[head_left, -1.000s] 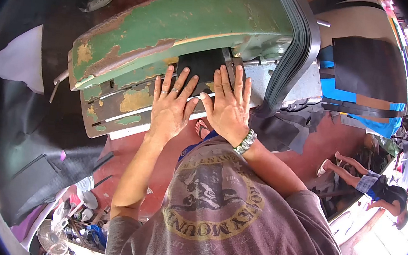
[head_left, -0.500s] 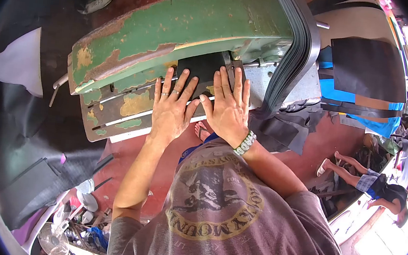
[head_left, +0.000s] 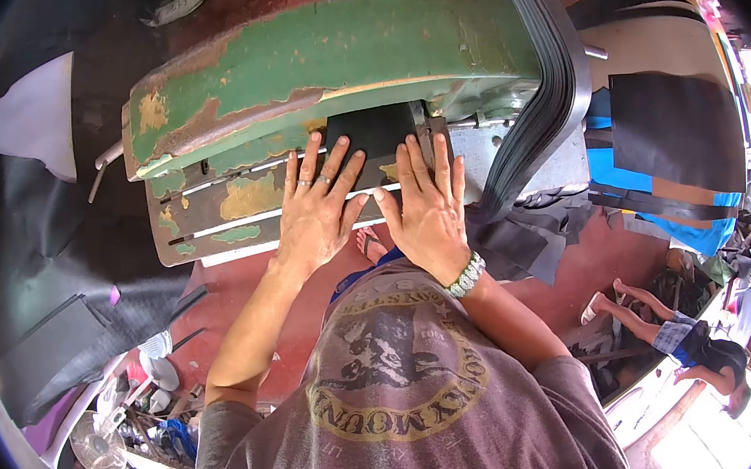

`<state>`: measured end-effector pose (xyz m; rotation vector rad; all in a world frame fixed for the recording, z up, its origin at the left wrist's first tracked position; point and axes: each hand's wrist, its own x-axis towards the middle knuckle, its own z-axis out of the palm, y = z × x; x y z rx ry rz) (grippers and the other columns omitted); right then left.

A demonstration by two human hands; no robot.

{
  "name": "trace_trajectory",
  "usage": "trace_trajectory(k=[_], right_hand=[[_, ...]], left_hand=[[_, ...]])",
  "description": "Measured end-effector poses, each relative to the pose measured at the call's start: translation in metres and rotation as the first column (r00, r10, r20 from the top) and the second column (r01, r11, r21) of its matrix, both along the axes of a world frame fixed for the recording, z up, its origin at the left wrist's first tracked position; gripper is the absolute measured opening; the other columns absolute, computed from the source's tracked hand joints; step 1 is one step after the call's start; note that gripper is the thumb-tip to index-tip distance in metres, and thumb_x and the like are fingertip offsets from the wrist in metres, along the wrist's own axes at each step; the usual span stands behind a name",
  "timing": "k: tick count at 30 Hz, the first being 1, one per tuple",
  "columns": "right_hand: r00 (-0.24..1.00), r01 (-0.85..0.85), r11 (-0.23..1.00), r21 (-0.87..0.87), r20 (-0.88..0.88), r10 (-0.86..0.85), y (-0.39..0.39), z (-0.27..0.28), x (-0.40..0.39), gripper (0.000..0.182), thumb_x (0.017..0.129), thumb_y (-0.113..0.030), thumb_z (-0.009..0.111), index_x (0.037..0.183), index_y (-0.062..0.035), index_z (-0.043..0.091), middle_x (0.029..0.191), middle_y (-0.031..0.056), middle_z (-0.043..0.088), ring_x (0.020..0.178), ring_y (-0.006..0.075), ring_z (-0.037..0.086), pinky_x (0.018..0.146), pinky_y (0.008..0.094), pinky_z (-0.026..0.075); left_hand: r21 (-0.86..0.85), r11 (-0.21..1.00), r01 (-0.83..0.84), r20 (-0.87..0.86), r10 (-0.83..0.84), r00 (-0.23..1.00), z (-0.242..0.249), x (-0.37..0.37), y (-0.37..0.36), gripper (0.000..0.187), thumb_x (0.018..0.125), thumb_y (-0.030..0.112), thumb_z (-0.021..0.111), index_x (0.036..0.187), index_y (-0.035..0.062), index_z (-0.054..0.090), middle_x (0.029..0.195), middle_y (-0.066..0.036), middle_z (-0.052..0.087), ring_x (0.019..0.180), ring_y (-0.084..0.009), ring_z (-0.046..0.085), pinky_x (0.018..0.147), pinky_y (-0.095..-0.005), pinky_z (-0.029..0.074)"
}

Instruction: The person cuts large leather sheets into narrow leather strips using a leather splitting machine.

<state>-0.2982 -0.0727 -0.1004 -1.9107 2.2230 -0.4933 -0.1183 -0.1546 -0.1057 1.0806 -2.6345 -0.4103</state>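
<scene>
A worn green machine (head_left: pixel 349 42) with a curved top stands in front of me, over a slotted metal bed (head_left: pixel 215 206). A black sheet (head_left: pixel 372 133) lies on the bed, its far side under the machine's edge. My left hand (head_left: pixel 317 206), with rings on it, lies flat with fingers spread, its fingertips at the sheet's left part. My right hand (head_left: pixel 428 208) is spread too, palm down, with fingertips at the sheet's right side by a dark metal guide. Its wrist wears a patterned bracelet (head_left: pixel 467 274).
Long dark strips (head_left: pixel 553 80) hang over the machine's right end. Black sheets lie at the left (head_left: pixel 50 230) and right (head_left: pixel 675 128). A fan (head_left: pixel 98 443) stands at lower left. Another person (head_left: pixel 712 357) is at the far right.
My right hand has shifted slightly right and toward me, and more of the black sheet shows between the hands. My left hand has barely moved.
</scene>
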Motion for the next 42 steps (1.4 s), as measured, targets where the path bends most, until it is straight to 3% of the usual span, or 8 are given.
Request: trace_trajectory(k=[6, 11, 34, 42], right_hand=[[0.996, -0.050, 0.998, 0.042, 0.071, 0.047, 0.005, 0.023, -0.008, 0.069, 0.104, -0.044, 0.058, 0.150, 0.0066, 0.053, 0.163, 0.0209, 0.045, 0.161, 0.0432, 0.021, 0.129, 0.0609, 0.015], [0.998, -0.028, 0.999, 0.026, 0.048, 0.027, 0.005, 0.010, 0.000, 0.072, 0.102, -0.044, 0.060, 0.151, 0.0078, 0.052, 0.164, 0.0225, 0.043, 0.160, 0.0447, 0.022, 0.128, 0.0629, 0.016], [0.999, 0.027, 0.999, 0.025, -0.018, -0.027, -0.004, -0.003, 0.006, 0.073, 0.106, -0.048, 0.053, 0.157, 0.0046, 0.045, 0.169, 0.0181, 0.036, 0.162, 0.0428, 0.015, 0.129, 0.0611, 0.011], [0.999, 0.031, 0.999, -0.010, 0.016, -0.031, -0.005, -0.007, 0.005, 0.073, 0.105, -0.047, 0.055, 0.153, 0.0068, 0.049, 0.167, 0.0206, 0.040, 0.162, 0.0443, 0.016, 0.128, 0.0631, 0.014]], left_hand=[[0.062, 0.997, 0.049, -0.018, -0.048, 0.999, 0.010, 0.005, -0.005, 0.058, 0.096, 0.024, 0.074, 0.150, 0.0106, 0.059, 0.165, -0.014, 0.045, 0.159, -0.0421, 0.028, 0.127, -0.0626, 0.023], [0.050, 0.998, 0.049, -0.086, -0.044, 0.995, 0.002, 0.005, -0.006, 0.055, 0.092, 0.022, 0.077, 0.143, 0.0063, 0.065, 0.159, -0.013, 0.053, 0.158, -0.0406, 0.030, 0.125, -0.0617, 0.027], [0.002, 1.000, 0.026, -0.047, -0.026, 0.999, -0.003, 0.005, -0.007, 0.058, 0.097, 0.034, 0.072, 0.148, 0.0083, 0.061, 0.165, -0.010, 0.046, 0.160, -0.0382, 0.026, 0.125, -0.0639, 0.026], [0.009, 1.000, 0.017, -0.032, -0.016, 0.999, -0.004, 0.002, -0.009, 0.061, 0.099, 0.036, 0.072, 0.152, 0.0089, 0.057, 0.167, -0.010, 0.044, 0.161, -0.0395, 0.024, 0.125, -0.0643, 0.025]])
